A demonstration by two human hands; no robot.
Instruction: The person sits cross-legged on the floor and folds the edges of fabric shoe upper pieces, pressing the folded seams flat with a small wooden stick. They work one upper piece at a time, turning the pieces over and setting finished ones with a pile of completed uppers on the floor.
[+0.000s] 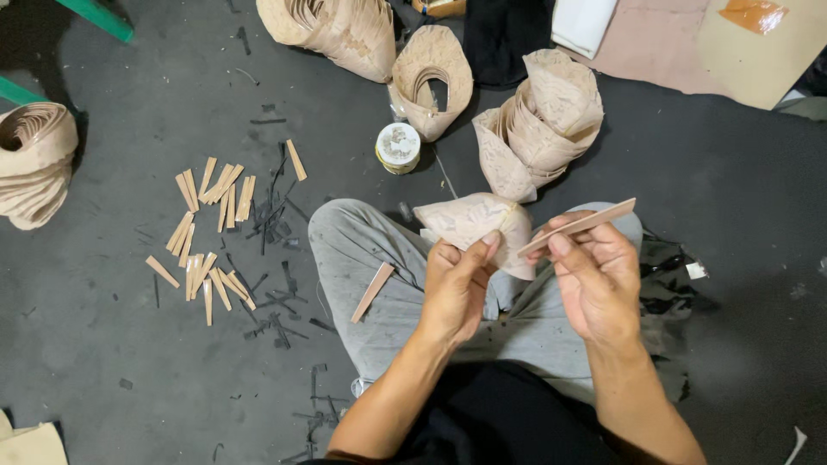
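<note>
**Both hands closed on work, held over lap**

Left hand [455, 288]: closed, thumb and fingertips pinching the lower edge of a folded paper cone [472, 224]. Cone held up off the lap, mouth side tilted away, apparently so the seam edge faces the other hand.

Right hand [594, 280]: closed in a fingertip pinch on a thin strip [579, 226]. Strip held near one end, slanting up and to the right, its lower end just beside the cone's edge. Contact between strip and cone not clear. Grip near the end probably leaves the length free for laying along the seam.

Lap: grey trousers [362, 250], legs crossed on the floor. One spare strip [372, 292] lying on the left thigh, within easy reach of the left hand.

Floor [129, 379], dark: loose pile of strips [211, 228] to the left of the knee, scattered rather than stacked, mixed with thin dark offcuts [276, 220]. Likely a supply kept on the picking side.

Ahead of the knees: small round tin [398, 147], near the centre line, reachable by either hand. Beyond it, nested stacks of cones [543, 120], one leaning just past the held cone, another [431, 77] behind the tin, more at the top edge [336, 30] and far left [34, 159]. Nesting seemingly saves floor and keeps shapes.

Top right: flat cardboard sheets [741, 52], well apart from the hands.
</note>
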